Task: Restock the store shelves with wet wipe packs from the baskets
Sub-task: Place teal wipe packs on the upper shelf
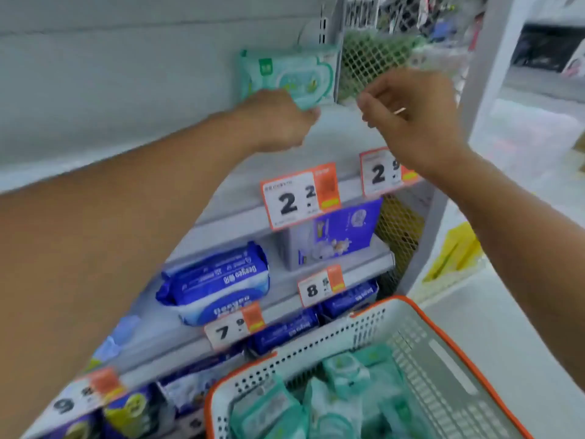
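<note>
The green wet wipe pack (286, 78) stands upright on the top shelf (335, 134), at about twelve o'clock in the view, its right edge just beside the mesh side panel (367, 63). The left hand (278, 122) reaches up from eight o'clock and grips the pack's lower edge, fingers curled round it. The right hand (408, 117), at about one o'clock, hovers above the shelf just beside the pack, apart from it; its fingers are curled loosely and its thumb and forefinger are drawn together, but blur hides whether they pinch anything.

On the shelf's front edge hang two price tags (300, 196), both showing a large 2. Below them, toward six o'clock, a purple box (345, 232) sits on the second shelf, with blue wipe packs (218, 282) stacked to its left at seven o'clock. More blue packs fill the lower shelves behind further tags.

At five o'clock, nearest the camera, a white basket (421, 346) with an orange rim holds several more green packs (342, 397) lying jumbled.
</note>
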Motion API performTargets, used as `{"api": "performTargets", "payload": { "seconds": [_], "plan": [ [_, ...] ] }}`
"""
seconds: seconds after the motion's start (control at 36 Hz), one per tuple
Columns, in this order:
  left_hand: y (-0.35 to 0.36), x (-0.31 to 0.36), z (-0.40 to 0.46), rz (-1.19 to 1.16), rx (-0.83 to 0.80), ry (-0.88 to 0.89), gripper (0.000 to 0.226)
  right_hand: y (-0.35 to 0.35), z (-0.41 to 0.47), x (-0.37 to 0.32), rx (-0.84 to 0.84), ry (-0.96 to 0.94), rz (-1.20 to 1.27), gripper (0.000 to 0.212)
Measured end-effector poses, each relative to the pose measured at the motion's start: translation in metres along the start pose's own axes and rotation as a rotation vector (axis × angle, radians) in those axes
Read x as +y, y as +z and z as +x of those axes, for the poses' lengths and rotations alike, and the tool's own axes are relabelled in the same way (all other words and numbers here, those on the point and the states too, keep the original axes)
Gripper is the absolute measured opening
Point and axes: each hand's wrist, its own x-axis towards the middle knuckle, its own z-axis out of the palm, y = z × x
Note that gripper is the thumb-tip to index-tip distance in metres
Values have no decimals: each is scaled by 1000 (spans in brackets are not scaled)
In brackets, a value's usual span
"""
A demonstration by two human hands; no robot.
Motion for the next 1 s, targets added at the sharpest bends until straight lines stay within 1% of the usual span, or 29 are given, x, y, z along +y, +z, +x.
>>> {"api": "performTargets", "payload": {
  "seconds": [0.03, 0.08, 0.11, 0.14, 0.17, 0.19, 0.22, 0.25, 0.28, 0.31, 0.33, 0.36, 0.42, 0.44, 0.47, 0.5, 0.53, 0.56, 0.58, 0.61, 0.64, 0.67, 0.69, 0.72, 0.75, 0.81, 0.86, 0.92, 1.0],
  "plan": [
    [1, 14, -25, -73, 181, 52, 61, -6, -35, -5, 19, 36, 45, 23],
    [20, 31, -83, -343, 544, 253, 41, -4, -103, -5, -37, 89, 63, 35],
    [39, 38, -115, -496, 616, 339, 32, 3, -137, -1, -102, 144, 58, 39],
    [69, 41, -144, -614, 575, 369, 26, 11, -171, 2, -189, 211, 39, 41],
    [104, 41, -169, -653, 455, 342, 22, 21, -203, 6, -289, 277, 5, 41],
    [144, 36, -190, -625, 285, 268, 18, 33, -236, 14, -407, 347, -32, 37],
    [183, 29, -210, -542, 99, 176, 16, 43, -266, 21, -530, 431, -70, 31],
    [217, 20, -228, -428, -72, 92, 23, 51, -294, 25, -656, 532, -104, 24],
    [245, 10, -245, -307, -226, 16, 39, 57, -317, 26, -770, 623, -135, 28],
    [265, 2, -262, -216, -351, -39, 57, 61, -335, 26, -862, 694, -161, 42],
    [279, -3, -277, -164, -449, -78, 73, 62, -349, 25, -922, 748, -177, 56],
    [290, -10, -289, -143, -521, -110, 88, 63, -358, 22, -948, 789, -197, 66],
    [303, -21, -303, -108, -626, -229, 112, 66, -368, 18, -1014, 876, -249, 74],
    [309, -29, -307, -102, -674, -314, 119, 68, -372, 18, -1055, 935, -245, 76],
    [313, -38, -310, -87, -742, -378, 121, 70, -374, 16, -1102, 1001, -217, 76],
    [316, -46, -314, -79, -822, -418, 116, 73, -378, 13, -1138, 1040, -193, 74],
    [317, -53, -319, -69, -879, -426, 104, 76, -382, 11, -1153, 1037, -183, 71],
    [317, -56, -321, -63, -887, -420, 90, 81, -384, 8, -1153, 1000, -193, 67],
    [315, -57, -324, -79, -859, -415, 79, 87, -387, 5, -1144, 961, -204, 63],
    [315, -56, -325, -112, -831, -417, 79, 94, -389, 0, -1144, 931, -207, 62],
    [318, -55, -325, -155, -819, -426, 90, 100, -390, -7, -1169, 907, -201, 62],
    [318, -52, -326, -201, -821, -449, 106, 108, -392, -12, -1216, 890, -199, 64],
    [320, -50, -327, -245, -819, -479, 120, 115, -395, -17, -1279, 872, -200, 69],
    [324, -47, -329, -284, -811, -498, 127, 120, -398, -20, -1353, 849, -209, 77],
    [328, -45, -332, -312, -801, -515, 128, 125, -401, -22, -1421, 828, -217, 88],
    [334, -39, -336, -344, -769, -542, 120, 127, -406, -21, -1504, 780, -274, 107],
    [338, -32, -338, -348, -715, -553, 115, 127, -409, -19, -1550, 708, -350, 117],
    [340, -29, -338, -366, -665, -590, 115, 126, -410, -22, -1565, 725, -347, 118],
    [341, -28, -339, -371, -576, -642, 109, 123, -419, -30, -1510, 729, -310, 106]
  ]
}}
